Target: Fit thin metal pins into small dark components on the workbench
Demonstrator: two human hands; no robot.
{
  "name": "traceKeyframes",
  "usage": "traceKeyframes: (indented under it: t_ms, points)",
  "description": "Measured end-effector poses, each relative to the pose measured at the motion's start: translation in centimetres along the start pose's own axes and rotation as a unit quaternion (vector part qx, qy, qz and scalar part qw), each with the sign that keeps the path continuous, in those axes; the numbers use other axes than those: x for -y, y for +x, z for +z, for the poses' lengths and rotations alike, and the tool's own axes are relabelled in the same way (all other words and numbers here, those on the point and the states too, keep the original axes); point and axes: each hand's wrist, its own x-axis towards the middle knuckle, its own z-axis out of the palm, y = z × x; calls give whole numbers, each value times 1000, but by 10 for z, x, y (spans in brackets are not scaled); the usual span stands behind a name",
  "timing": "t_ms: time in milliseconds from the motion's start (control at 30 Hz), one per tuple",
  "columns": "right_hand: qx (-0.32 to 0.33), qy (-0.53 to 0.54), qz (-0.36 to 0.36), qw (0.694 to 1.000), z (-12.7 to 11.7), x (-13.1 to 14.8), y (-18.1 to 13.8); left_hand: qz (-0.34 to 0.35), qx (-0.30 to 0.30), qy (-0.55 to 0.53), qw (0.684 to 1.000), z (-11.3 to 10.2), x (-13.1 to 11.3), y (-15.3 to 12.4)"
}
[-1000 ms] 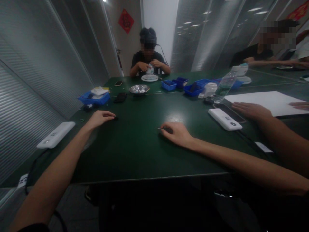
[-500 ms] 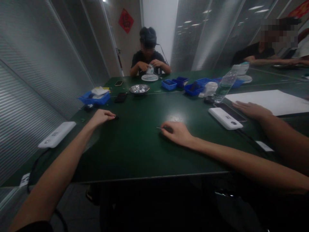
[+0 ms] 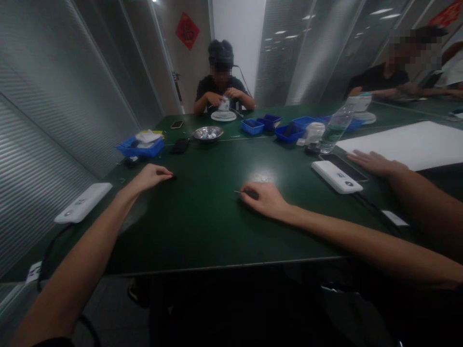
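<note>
The left hand (image 3: 151, 177) has its thumb and fingers pinched together on a small dark piece (image 3: 174, 177), which is at or just above the green counter (image 3: 202, 226); the blur hides what it is. The right hand (image 3: 265, 197) lies on its side, fingers curled round a thin tool (image 3: 237, 192) whose slim metal tip points towards the left hand. As far as can be judged, taking hold is done on both sides, while setting either thing down is not; piece and tool are well apart, and nothing shows them being used on each other. How much is left cannot be told. Beyond the left hand are a black phone (image 3: 180, 145) and a blue tray (image 3: 144, 152); a metal bowl (image 3: 207, 140) with small bits inside stands farther back. To the right, a white power bank (image 3: 336, 177) lies near a co-worker's hand (image 3: 378, 164).
</note>
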Motion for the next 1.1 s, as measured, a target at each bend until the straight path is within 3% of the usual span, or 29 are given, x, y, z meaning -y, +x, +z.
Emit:
traceKeyframes:
  t_ms: [100,200,400,500,567,867,1100]
  points:
    - [4,4,-2,1000,-1,1,0,64,27,56,996,-5,-5,-7]
    - [11,7,-13,1000,-2,3,0,166,33,89,982,5,-17,-15]
    - [18,25,-69,997,0,4,0,324,87,16,942,77,-86,-43]
    - [19,19,-98,995,1,4,-1,333,118,-34,935,109,-117,-59]
    - [20,12,-109,994,2,4,-2,332,118,-46,935,119,-127,-66]
    - [29,-13,-137,990,3,5,-3,333,128,-58,932,123,-127,-69]
    - [31,-70,-183,980,2,10,-8,330,168,-93,924,125,-127,-68]
